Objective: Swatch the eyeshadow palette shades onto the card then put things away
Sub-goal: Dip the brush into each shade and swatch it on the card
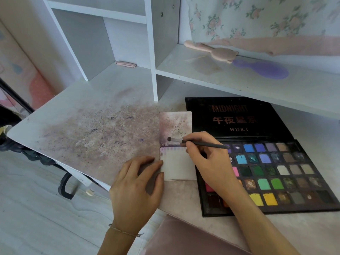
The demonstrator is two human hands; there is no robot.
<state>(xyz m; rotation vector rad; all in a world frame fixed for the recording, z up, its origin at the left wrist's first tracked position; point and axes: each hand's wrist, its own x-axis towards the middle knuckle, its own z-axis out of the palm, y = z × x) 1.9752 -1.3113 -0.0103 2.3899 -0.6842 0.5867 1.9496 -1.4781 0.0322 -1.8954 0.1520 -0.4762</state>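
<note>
The thin, light card (177, 167) lies on the counter (88, 133) beside the open palette (287, 173), pinned at its left edge by the left hand's (137, 186) straight fingers, while the right hand (207, 157) pinches the slender brush (202, 143) near its ferrule, tip over the card's purple band.

Shelf unit and its oddments

The white shelf unit (239, 78) carries a pink bear-shaped brush (219, 51) on its right shelf, a purple hairbrush (265, 69) just right of that; a small pink clip (126, 64) lies in its left compartment, floral fabric (257, 17) hangs behind.
</note>
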